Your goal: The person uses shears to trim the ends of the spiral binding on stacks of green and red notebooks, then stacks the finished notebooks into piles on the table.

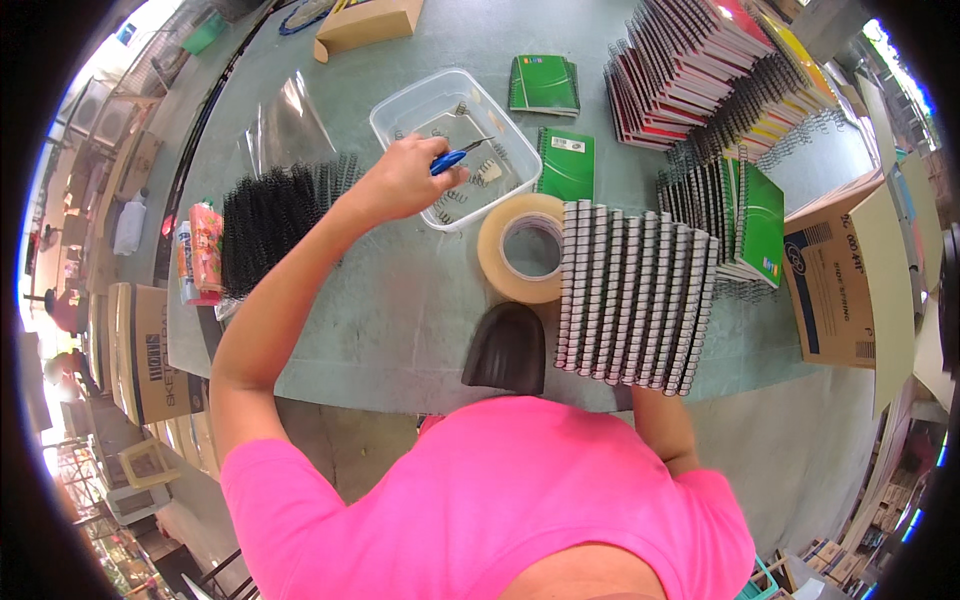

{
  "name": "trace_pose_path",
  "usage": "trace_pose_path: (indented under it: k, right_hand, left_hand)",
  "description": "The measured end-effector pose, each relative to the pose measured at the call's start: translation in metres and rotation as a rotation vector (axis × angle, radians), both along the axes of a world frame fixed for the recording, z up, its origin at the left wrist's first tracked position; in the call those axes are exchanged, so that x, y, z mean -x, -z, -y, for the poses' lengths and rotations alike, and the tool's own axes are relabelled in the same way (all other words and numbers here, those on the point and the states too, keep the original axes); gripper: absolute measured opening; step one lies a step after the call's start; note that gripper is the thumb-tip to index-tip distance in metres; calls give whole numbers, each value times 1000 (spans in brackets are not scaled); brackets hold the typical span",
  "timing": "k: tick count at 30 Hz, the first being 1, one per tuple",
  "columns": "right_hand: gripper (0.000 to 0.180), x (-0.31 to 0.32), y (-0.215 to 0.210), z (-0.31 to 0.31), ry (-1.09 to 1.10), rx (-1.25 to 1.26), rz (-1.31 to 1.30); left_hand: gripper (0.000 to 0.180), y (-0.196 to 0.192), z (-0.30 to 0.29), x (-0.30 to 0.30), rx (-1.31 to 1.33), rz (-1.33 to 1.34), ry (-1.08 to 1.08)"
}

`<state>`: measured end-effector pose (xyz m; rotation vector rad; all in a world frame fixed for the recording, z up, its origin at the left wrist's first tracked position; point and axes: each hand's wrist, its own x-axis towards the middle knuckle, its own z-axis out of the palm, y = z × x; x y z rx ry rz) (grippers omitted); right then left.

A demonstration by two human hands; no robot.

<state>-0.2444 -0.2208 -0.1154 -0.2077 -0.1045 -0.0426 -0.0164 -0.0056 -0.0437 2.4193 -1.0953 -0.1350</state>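
A fanned row of black-spiral notebooks [634,290] hides the right hand. Beyond and left, the left hand [405,180] clamps blue-handled pliers [455,156], tips pointing right over the clear tub [400,105].

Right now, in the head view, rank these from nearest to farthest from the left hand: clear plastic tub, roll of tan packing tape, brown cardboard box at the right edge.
From the left hand:
1. Clear plastic tub, directly under it.
2. Roll of tan packing tape, to the right.
3. Brown cardboard box, far right.
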Motion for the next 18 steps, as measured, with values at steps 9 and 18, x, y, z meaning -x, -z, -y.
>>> trace_pose_path:
  k: [9,18]
  right_hand:
    - [67,-6,9,2,-3,33,42]
    - [66,-1,11,-1,-1,22,46]
  left_hand:
    - [47,-45,11,60,205,-1630,179]
    - [45,-50,10,50,134,-1892,209]
